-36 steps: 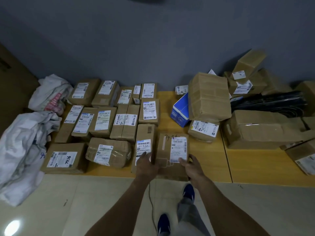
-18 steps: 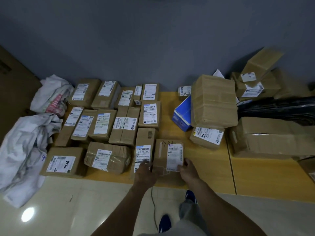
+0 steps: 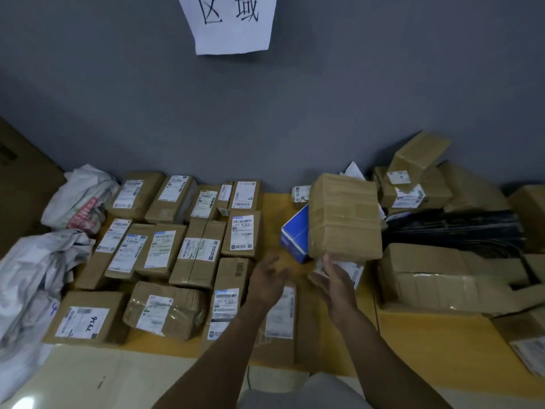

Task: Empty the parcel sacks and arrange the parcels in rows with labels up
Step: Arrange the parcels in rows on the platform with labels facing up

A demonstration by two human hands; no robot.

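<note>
Brown cardboard parcels (image 3: 165,249) lie in rows on the left half of the yellow floor mat (image 3: 427,343), white labels facing up. The parcel I just set down (image 3: 280,326) lies at the front of the rows, partly hidden under my left forearm. My left hand (image 3: 267,280) hovers above the mat with fingers spread, holding nothing. My right hand (image 3: 336,278) is open too, fingers extended toward a labelled parcel (image 3: 351,268) under a large tape-wrapped box (image 3: 343,216). Whether it touches that parcel is unclear. A blue box (image 3: 296,234) leans beside the large box.
Two crumpled white sacks (image 3: 32,276) (image 3: 79,196) lie at the left. An unsorted heap of boxes (image 3: 442,276) and a black bag (image 3: 460,228) fills the right. A grey wall with a paper sign (image 3: 233,22) stands behind. Pale floor tiles (image 3: 88,379) run along the front.
Both hands have let go of the front parcel and lifted up and to the right, toward the pile by the big box. The camera has tilted upward, bringing the wall sign into view.
</note>
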